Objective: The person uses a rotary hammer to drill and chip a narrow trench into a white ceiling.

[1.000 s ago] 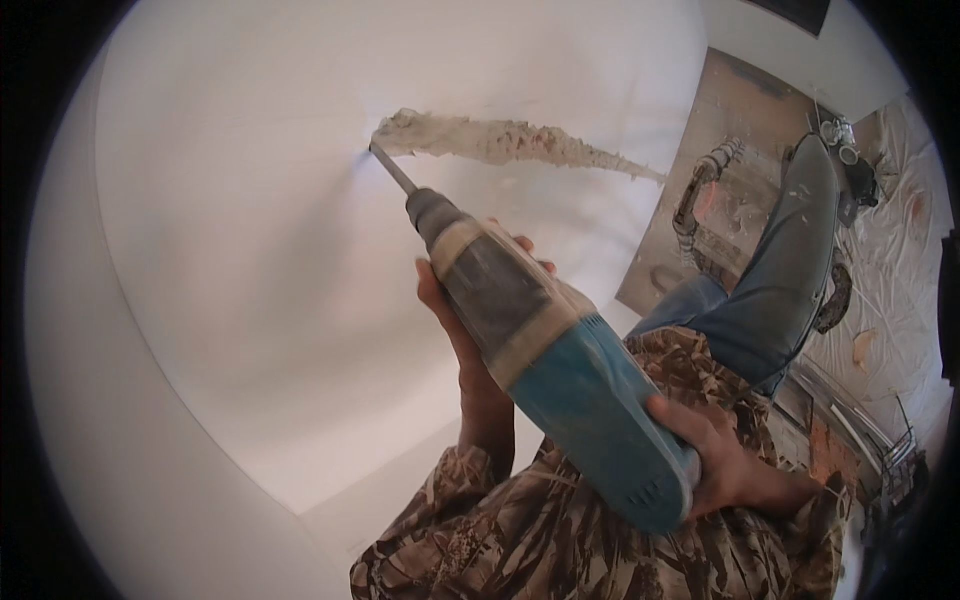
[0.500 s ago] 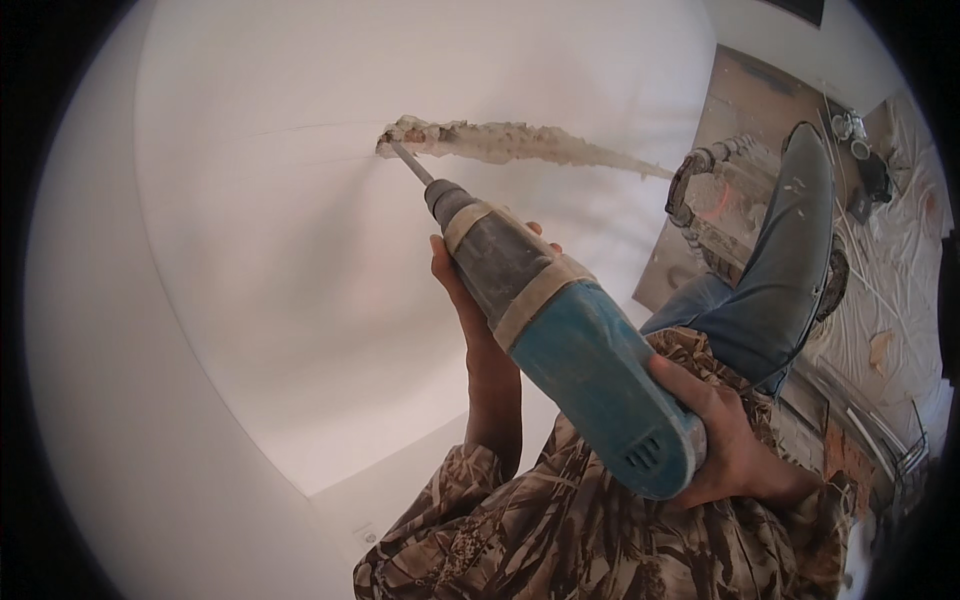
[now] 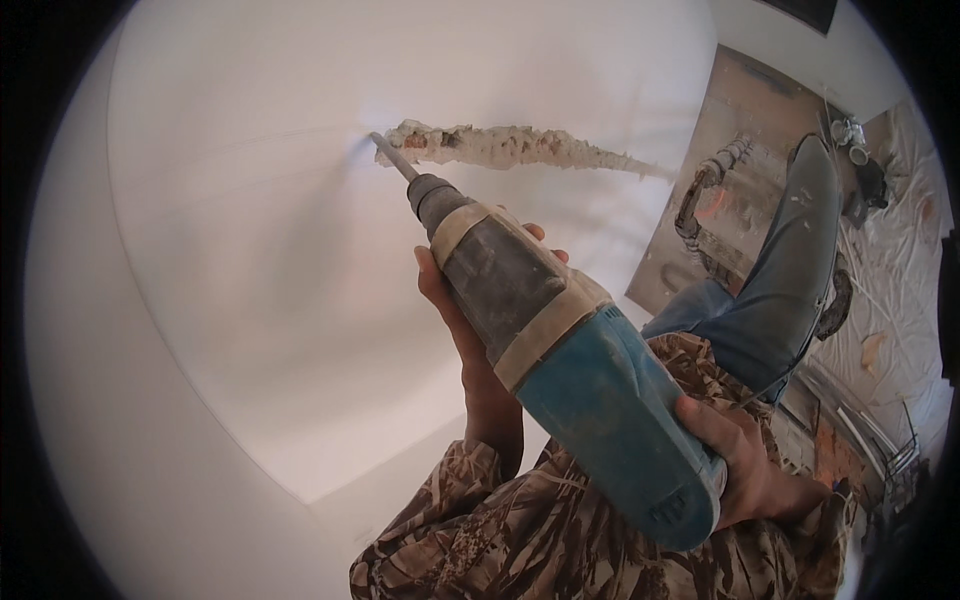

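Note:
A teal and dark grey rotary hammer (image 3: pixel 600 400) with tan tape bands slants up and left across my body. My left hand (image 3: pixel 462 325) supports its front body from beneath, fingers curled round both sides. At the rear grip, my right hand (image 3: pixel 740 460) is closed, its thumb along the casing; the trigger is hidden. The steel bit (image 3: pixel 394 157) meets the white wall (image 3: pixel 270 270) at the left end of a ragged groove (image 3: pixel 520 146). Broken plaster and reddish masonry show inside the groove.
My jeans-clad legs (image 3: pixel 790 260) are at the right, beside a dusty brown board (image 3: pixel 690 240) and a thick coiled hose or cable (image 3: pixel 715 175). Crumpled plastic sheeting (image 3: pixel 890 290) covers floor there. Long thin strips (image 3: pixel 850 420) lie lower right.
The bit tip has come out of the groove's left end and shifted slightly left onto the smooth wall. The tool's rear has dropped down and right, my right hand with it.

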`<state>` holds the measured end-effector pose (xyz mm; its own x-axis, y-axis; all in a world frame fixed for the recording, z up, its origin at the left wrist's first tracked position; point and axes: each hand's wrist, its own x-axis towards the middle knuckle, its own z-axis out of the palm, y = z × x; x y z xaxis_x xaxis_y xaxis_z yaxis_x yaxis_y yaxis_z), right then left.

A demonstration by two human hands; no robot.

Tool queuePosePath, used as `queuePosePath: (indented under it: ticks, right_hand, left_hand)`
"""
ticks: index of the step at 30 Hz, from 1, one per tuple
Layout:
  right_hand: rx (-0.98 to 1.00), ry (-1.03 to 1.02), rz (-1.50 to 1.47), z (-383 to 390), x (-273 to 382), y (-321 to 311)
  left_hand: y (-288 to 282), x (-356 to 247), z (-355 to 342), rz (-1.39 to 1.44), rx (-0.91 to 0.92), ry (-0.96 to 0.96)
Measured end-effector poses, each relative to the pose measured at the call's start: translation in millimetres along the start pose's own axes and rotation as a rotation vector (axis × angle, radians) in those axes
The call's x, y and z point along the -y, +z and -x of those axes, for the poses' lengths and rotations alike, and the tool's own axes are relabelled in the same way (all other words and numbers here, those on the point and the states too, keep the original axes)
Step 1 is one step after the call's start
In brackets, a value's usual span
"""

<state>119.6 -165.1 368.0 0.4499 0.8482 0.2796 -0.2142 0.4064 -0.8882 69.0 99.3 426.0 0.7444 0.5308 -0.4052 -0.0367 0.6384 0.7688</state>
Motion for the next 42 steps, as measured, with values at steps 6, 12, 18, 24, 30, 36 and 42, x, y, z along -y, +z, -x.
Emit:
queuePosePath:
  ticks: [6,12,18,24,30,36,42]
  right_hand:
    - [0.073,0.081,0.052,-15.2,24.7,-2.0]
    - [0.104,0.101,0.084,-53.0,44.9,-23.1]
    - [-0.021,0.079,-0.049,-50.5,16.3,-43.9]
    - [-0.115,0.205,0.046,12.5,11.6,-44.1]
    - [-0.201,0.344,0.062,53.2,9.1,-47.8]
    - [-0.114,0.398,0.023,66.0,6.9,-58.9]
    - [0.039,0.555,0.159,65.5,12.9,-65.4]
  left_hand:
    - [-2.0,-14.7,-7.3,0.048,0.076,-0.020]
    - [-7.6,-18.1,-27.1,-0.048,0.185,0.103]
    - [-20.0,0.3,-56.4,-0.427,-0.052,0.246]
    - [-28.7,65.7,-30.2,-0.167,-0.052,-0.050]
    - [-22.8,106.5,-16.6,-0.043,-0.210,-0.195]
    - [-35.1,127.8,-13.0,0.116,-0.283,-0.311]
    - [-74.2,180.6,3.5,0.311,-0.299,-0.512]
